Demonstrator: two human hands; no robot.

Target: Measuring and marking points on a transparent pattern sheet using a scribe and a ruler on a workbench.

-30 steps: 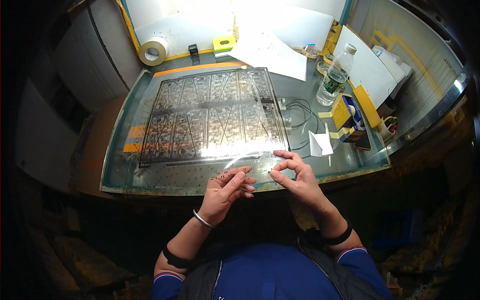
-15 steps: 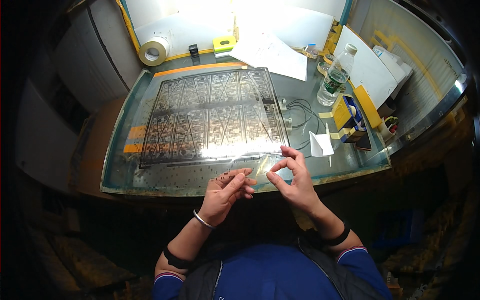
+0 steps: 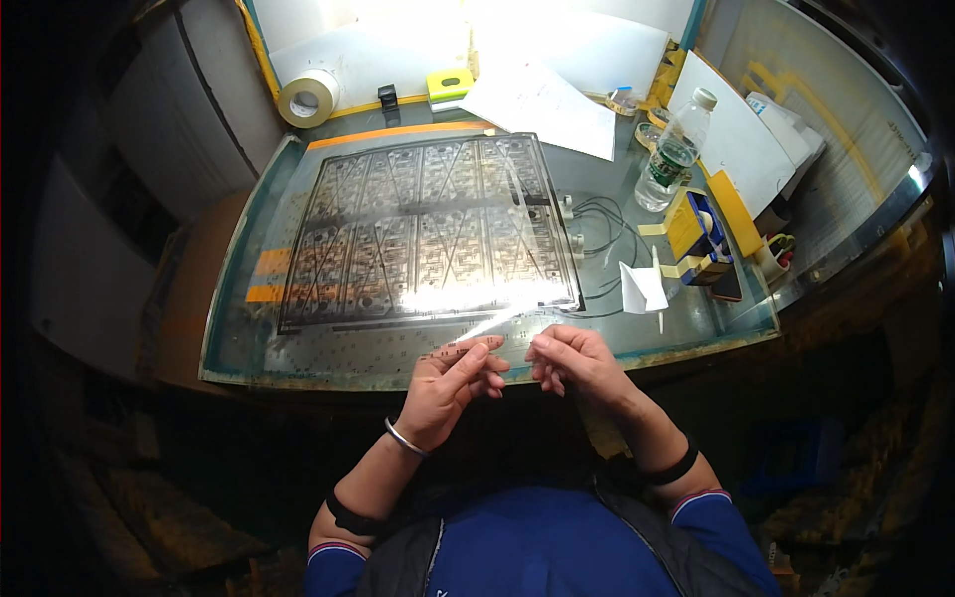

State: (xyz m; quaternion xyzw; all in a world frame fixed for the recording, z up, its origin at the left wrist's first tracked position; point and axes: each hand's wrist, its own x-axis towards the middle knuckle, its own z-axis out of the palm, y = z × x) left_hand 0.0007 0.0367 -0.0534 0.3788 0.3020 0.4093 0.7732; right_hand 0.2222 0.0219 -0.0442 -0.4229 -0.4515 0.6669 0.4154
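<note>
A large dark-patterned film (image 3: 428, 234), like a circuit layout in repeated panels, lies on the glass-topped table. A clear margin (image 3: 328, 350) with rows of small dark marks shows along its near side. My left hand (image 3: 453, 383) is at the table's front edge, thumb pressed against its fingers. Small dark marks cross its index finger, so the clear film's edge seems pinched there. Just to its right, my right hand (image 3: 577, 366) has thumb and index finger pressed together, the other fingers curled beneath. What lies between those fingertips, if anything, is too small to tell.
On the right stand a plastic bottle (image 3: 674, 154), a blue-yellow tape dispenser (image 3: 693, 224), a folded white paper (image 3: 644, 289) and black cables (image 3: 607, 224). Along the back are a tape roll (image 3: 308, 98), a yellow-green block (image 3: 450, 86) and paper sheets (image 3: 547, 107). Bright light glares off the film.
My right hand has turned and lowered slightly, its raised fingers now curled under. A yellowish glint between the hands is gone. My left hand has stayed nearly still.
</note>
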